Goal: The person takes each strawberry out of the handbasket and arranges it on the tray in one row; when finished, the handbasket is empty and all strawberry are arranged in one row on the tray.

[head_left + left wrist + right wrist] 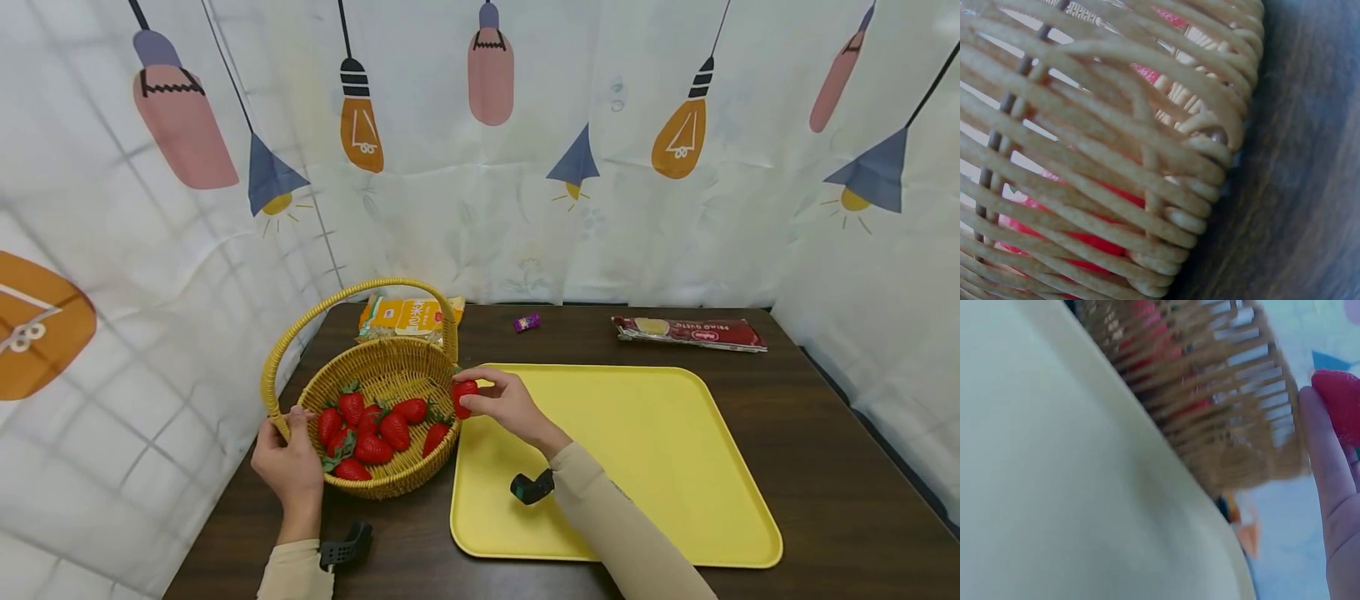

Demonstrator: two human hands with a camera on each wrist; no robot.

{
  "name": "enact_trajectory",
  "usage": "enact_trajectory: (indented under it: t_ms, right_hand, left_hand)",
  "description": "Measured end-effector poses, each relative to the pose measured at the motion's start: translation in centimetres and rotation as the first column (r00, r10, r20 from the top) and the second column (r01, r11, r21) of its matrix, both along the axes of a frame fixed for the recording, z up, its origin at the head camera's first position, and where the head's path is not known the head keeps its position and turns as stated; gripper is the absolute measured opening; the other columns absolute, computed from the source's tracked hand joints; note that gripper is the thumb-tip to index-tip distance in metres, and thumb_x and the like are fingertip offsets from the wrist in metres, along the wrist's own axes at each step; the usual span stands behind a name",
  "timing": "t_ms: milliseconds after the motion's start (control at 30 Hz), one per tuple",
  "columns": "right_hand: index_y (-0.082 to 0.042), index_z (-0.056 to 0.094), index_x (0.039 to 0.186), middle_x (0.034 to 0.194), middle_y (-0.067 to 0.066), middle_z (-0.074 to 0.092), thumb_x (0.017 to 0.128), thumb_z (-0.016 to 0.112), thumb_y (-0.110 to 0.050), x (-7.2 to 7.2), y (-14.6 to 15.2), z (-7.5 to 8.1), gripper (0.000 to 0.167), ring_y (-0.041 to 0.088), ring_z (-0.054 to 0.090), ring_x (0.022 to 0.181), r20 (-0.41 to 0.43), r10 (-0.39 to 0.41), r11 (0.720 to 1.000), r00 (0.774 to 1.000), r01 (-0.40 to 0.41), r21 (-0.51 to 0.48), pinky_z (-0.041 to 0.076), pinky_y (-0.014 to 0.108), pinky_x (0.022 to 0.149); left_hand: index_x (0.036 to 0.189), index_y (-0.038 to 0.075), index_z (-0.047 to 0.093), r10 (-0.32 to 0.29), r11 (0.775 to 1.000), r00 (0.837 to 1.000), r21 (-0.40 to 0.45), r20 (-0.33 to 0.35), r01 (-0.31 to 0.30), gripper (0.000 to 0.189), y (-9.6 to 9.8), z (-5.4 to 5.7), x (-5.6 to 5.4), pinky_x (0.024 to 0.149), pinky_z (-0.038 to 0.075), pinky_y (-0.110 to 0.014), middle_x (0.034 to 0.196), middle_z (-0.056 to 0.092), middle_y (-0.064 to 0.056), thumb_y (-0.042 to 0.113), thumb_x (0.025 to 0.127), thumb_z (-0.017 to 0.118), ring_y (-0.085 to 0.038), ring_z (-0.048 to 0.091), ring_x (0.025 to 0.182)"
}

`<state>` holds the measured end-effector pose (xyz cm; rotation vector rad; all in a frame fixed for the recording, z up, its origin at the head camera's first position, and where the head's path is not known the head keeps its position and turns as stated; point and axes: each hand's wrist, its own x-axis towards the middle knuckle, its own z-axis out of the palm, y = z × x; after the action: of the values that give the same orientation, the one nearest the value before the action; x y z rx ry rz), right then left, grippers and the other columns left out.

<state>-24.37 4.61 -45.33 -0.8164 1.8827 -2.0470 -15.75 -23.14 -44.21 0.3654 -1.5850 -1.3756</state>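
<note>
A yellow wicker basket (408,477) with a tall arched handle holds several red strawberries (372,448) with green leaves. At its left side my left hand (292,458) grips the rim by the foot of the handle. My right hand (510,404) pinches one strawberry (464,398) between thumb and fingers at the basket's right rim, above the tray's left edge. In the right wrist view that strawberry (1341,403) shows at the fingertips, beside the woven wall. The left wrist view is filled by the basket's weave (1097,144), with red fruit showing through the gaps.
A yellow tray (622,467) lies right of the basket on the dark wooden table (840,467). Along the back are a yellow food packet (408,317), partly hidden by the basket, a small purple wrapped sweet (527,322) and a long red packet (690,332). A patterned curtain (480,208) hangs behind.
</note>
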Motion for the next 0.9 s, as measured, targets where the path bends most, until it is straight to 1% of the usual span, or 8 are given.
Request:
enact_trajectory:
  t_ms: [100,200,333,500,600,733,833,900]
  right_hand:
    - [0.004,0.058,0.128,0.13,0.019,0.055,0.094,0.064,-0.008,-0.4,0.9,-0.6,0.037,0.029,0.068,0.1,0.01,-0.055,0.998,0.998,0.055,-0.005,0.056,0.042,0.08]
    - [0.005,0.057,0.129,0.13,0.021,0.055,0.093,0.065,-0.007,-0.7,1.5,-1.3,0.039,0.028,0.068,0.098,0.018,-0.106,0.994,0.994,0.106,-0.008,0.056,0.04,0.078]
    - [0.007,0.054,0.132,0.13,0.024,0.054,0.093,0.064,-0.006,-1.1,2.1,-2.3,0.042,0.027,0.068,0.097,0.035,-0.152,0.988,0.988,0.152,-0.001,0.057,0.037,0.078]
    - [0.002,0.058,0.13,0.129,0.021,0.055,0.092,0.066,-0.004,-1.6,2.3,-3.6,0.04,0.027,0.068,0.099,0.094,-0.205,0.978,0.974,0.202,0.041,0.057,0.037,0.076]
    - [0.001,0.059,0.129,0.13,0.019,0.056,0.091,0.066,-0.003,-2.0,2.3,-4.4,0.039,0.027,0.068,0.099,0.149,-0.217,0.975,0.965,0.208,0.074,0.057,0.039,0.074]
    - [0.001,0.058,0.13,0.13,0.02,0.057,0.091,0.067,-0.003,-2.1,2.3,-5.1,0.041,0.028,0.068,0.096,0.195,-0.207,0.976,0.959,0.188,0.109,0.057,0.041,0.071]
    - [0.003,0.057,0.13,0.128,0.023,0.058,0.09,0.066,-0.001,-2.0,2.3,-4.9,0.041,0.032,0.068,0.095,0.193,-0.191,0.975,0.962,0.164,0.151,0.057,0.042,0.071]
    - [0.003,0.058,0.129,0.126,0.024,0.059,0.09,0.067,-0.002,-1.9,2.1,-4.9,0.04,0.034,0.068,0.095,0.169,-0.191,0.971,0.967,0.16,0.179,0.057,0.043,0.071]
  left_hand:
    - [0.087,-0.017,0.061,0.002,1.0,1.0,-0.004,0.0,-0.002,0.039,0.0,0.0,0.0,0.068,0.038,-0.022,0.074,0.064,0.019,0.021,0.097,0.063,0.001,0.057,0.074]
    - [0.086,-0.017,0.062,0.003,1.0,1.0,-0.005,0.002,-0.003,0.039,0.0,0.0,0.0,0.069,0.039,-0.021,0.074,0.065,0.017,0.021,0.097,0.062,0.001,0.058,0.074]
    - [0.087,-0.017,0.061,0.0,1.0,1.0,0.0,0.003,0.0,0.04,0.0,0.0,0.0,0.069,0.038,-0.021,0.074,0.065,0.018,0.021,0.097,0.062,0.001,0.058,0.074]
    - [0.087,-0.017,0.062,0.002,1.0,1.0,-0.002,0.01,-0.002,0.04,-0.1,0.0,0.0,0.066,0.037,-0.022,0.074,0.063,0.022,0.022,0.097,0.063,0.001,0.057,0.074]
    - [0.087,-0.016,0.062,0.005,1.0,1.0,-0.004,0.012,-0.004,0.04,-0.2,-0.1,0.0,0.066,0.037,-0.022,0.074,0.064,0.021,0.023,0.096,0.063,0.001,0.057,0.073]
    - [0.087,-0.015,0.063,0.002,1.0,1.0,-0.005,0.011,-0.002,0.04,-0.2,-0.2,0.0,0.065,0.036,-0.023,0.075,0.065,0.018,0.024,0.096,0.064,-0.003,0.058,0.073]
    - [0.087,-0.015,0.063,0.002,1.0,1.0,-0.011,0.015,-0.001,0.04,-0.2,-0.3,0.0,0.063,0.035,-0.023,0.075,0.064,0.019,0.024,0.096,0.063,-0.008,0.058,0.071]
    - [0.087,-0.015,0.063,0.005,1.0,1.0,-0.013,0.018,-0.005,0.041,-0.2,-0.3,0.0,0.063,0.035,-0.023,0.074,0.063,0.021,0.025,0.096,0.063,-0.006,0.057,0.071]
